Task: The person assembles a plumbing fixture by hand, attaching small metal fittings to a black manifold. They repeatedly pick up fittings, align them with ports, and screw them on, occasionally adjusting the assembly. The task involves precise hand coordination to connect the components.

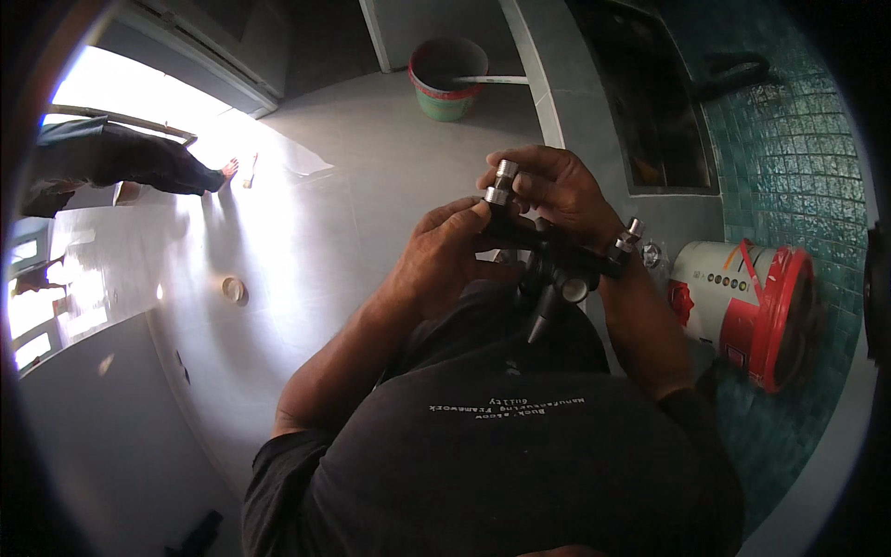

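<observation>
A black wall-mixer tap (548, 265) with silver metal connectors is held up in front of my chest. My left hand (447, 252) is closed around its left end, the thumb against the base of one silver connector (502, 183). The fingers of my right hand (571, 190) are curled at that same connector from the far side. A second silver connector (628, 238) sticks out at the tap's right end, over my right wrist. A round silver-faced part (574, 291) and a tapered black tip (540, 325) point down toward my dark shirt. My fingers partly hide the tap's left end.
A white bucket with a red rim (742, 292) is on the right by the teal mosaic wall (789, 158). Ahead is a green bucket (447, 100) with a white stick. Another person's leg (130, 158) shows at left. A small round tan object (234, 290) lies on the floor.
</observation>
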{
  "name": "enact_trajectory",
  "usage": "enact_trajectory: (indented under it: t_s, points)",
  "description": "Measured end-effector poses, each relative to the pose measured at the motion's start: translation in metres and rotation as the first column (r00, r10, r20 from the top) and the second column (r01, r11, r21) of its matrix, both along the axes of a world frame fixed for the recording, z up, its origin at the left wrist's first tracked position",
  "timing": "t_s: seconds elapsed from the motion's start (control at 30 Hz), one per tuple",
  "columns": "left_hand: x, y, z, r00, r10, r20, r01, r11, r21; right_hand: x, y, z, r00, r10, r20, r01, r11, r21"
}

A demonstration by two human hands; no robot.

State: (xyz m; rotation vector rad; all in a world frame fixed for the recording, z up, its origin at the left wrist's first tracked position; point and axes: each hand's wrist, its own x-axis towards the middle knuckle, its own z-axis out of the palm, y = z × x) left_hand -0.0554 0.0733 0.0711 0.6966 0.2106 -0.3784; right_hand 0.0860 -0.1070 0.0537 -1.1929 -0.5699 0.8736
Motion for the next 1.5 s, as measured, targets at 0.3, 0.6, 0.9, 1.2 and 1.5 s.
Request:
enact_trajectory:
  t_s: [0.3,0.6,0.9,1.2,1.5]
  points:
    - [0.002,-0.003,0.003,1.0,-0.005,-0.024,0.006,0.999,0.046,-0.004,-0.002,-0.001,0.997,-0.071,-0.023,0.07,0.997,-0.036]
    - [0.007,-0.003,0.001,0.999,-0.01,-0.051,0.014,0.997,0.07,-0.001,-0.003,-0.009,0.996,-0.065,-0.06,0.066,0.997,0.025]
    - [0.01,0.005,0.0,0.999,-0.029,-0.046,0.03,0.999,0.019,0.001,0.0,-0.006,0.994,-0.1,0.034,0.103,0.992,-0.067]
    - [0.016,0.006,-0.004,1.0,-0.028,-0.01,0.028,0.997,0.076,0.013,-0.001,-0.014,0.995,0.011,-0.103,-0.002,0.997,0.083]
    - [0.021,0.013,-0.004,0.999,-0.041,0.009,0.04,0.992,0.118,0.015,0.002,-0.013,0.999,-0.001,-0.037,0.003,0.999,0.04]
